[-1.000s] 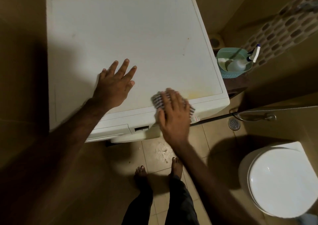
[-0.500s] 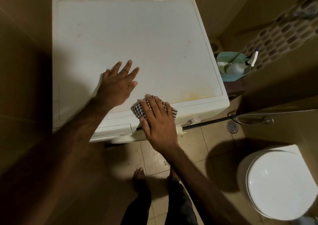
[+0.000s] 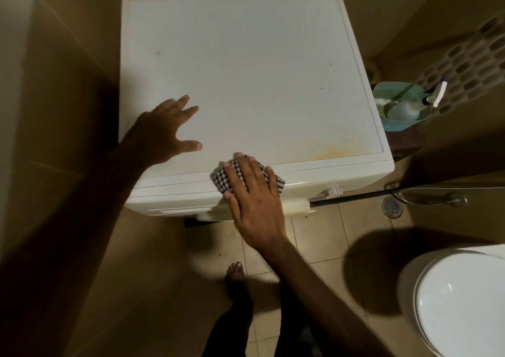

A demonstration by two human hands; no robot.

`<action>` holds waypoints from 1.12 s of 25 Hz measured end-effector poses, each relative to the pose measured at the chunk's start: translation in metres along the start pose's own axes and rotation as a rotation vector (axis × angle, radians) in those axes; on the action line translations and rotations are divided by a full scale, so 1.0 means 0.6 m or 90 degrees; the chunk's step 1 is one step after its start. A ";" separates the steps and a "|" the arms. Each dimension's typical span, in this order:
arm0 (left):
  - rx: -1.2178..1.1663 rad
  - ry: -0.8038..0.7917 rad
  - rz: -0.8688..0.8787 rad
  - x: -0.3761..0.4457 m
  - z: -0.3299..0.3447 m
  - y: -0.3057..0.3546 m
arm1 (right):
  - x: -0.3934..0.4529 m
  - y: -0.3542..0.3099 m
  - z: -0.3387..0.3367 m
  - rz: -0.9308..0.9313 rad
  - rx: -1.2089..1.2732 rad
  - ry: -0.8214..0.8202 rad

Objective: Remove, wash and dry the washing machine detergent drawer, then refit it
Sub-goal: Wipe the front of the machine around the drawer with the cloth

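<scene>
The right hand [image 3: 255, 201] is lying flat, fingers straight and together, pressing a small black-and-white checked cloth [image 3: 232, 177] against the rounded front top edge of the washing machine [image 3: 246, 69]. The cloth is bunching into soft folds under the palm. The left hand [image 3: 164, 129] is hovering or resting over the machine's smooth, boxy white top near its left side, released, with fingers spread and holding nothing; motion blur is making contact hard to judge. The detergent drawer [image 3: 180, 209] is sitting in its slot at the front left of the machine, its pale plastic face flush with the panel. A yellowish stain is showing on the lid's near right corner. Beside the machine a teal woven-look basket [image 3: 401, 116] is holding a translucent spray bottle [image 3: 410, 108]. A glossy white toilet [image 3: 461, 302] is standing on the matte beige tiled floor [image 3: 322, 236].
</scene>
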State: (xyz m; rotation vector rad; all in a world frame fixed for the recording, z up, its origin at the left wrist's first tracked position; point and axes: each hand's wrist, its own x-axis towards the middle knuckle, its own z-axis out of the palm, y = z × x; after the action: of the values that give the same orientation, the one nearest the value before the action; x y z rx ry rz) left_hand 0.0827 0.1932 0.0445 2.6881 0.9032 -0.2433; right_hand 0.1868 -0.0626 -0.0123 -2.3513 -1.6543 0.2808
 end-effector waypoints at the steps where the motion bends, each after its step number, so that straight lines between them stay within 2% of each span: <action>1: 0.006 -0.039 -0.017 -0.003 -0.004 -0.015 | -0.007 0.020 -0.004 -0.002 0.000 0.005; 3: 0.006 -0.092 -0.015 -0.010 -0.001 -0.035 | -0.010 0.074 -0.020 0.096 -0.001 0.055; 6: -0.010 -0.081 0.002 -0.016 0.010 -0.040 | 0.019 0.097 -0.024 0.268 0.031 0.142; 8: -0.016 -0.081 -0.008 -0.013 0.008 -0.037 | 0.043 0.033 -0.011 0.208 0.040 0.119; 10: -0.020 -0.088 -0.013 -0.011 0.005 -0.033 | 0.032 -0.019 0.005 0.051 0.019 0.052; 12: -0.026 -0.089 -0.014 -0.016 0.003 -0.035 | 0.008 -0.002 0.005 -0.002 0.004 0.028; 14: -0.018 -0.095 -0.005 -0.021 0.004 -0.035 | -0.010 0.050 -0.007 0.070 0.004 0.063; 17: -0.003 -0.118 -0.012 -0.021 0.003 -0.033 | 0.017 0.082 -0.016 0.272 0.040 0.160; 18: -0.003 -0.121 -0.014 -0.019 0.002 -0.032 | 0.035 0.060 -0.014 0.287 0.042 0.168; 19: -0.006 -0.121 -0.017 -0.018 0.003 -0.032 | 0.050 0.029 -0.010 0.246 0.041 0.148; 21: -0.009 -0.128 -0.016 -0.017 0.002 -0.033 | 0.044 -0.029 0.006 0.085 0.024 0.074; 23: -0.009 -0.133 -0.015 -0.016 0.003 -0.035 | 0.013 -0.018 0.009 0.001 0.005 0.042; 25: 0.000 -0.137 -0.016 -0.019 0.000 -0.037 | -0.006 0.036 -0.001 0.049 0.016 0.074; 28: 0.006 -0.146 -0.019 -0.019 -0.002 -0.033 | 0.017 0.067 -0.010 0.249 0.034 0.160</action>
State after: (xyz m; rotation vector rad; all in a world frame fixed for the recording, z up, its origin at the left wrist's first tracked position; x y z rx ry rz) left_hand 0.0617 0.2025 0.0440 2.5890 0.8734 -0.5513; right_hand 0.2281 -0.0669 -0.0192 -2.5325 -1.0595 0.0917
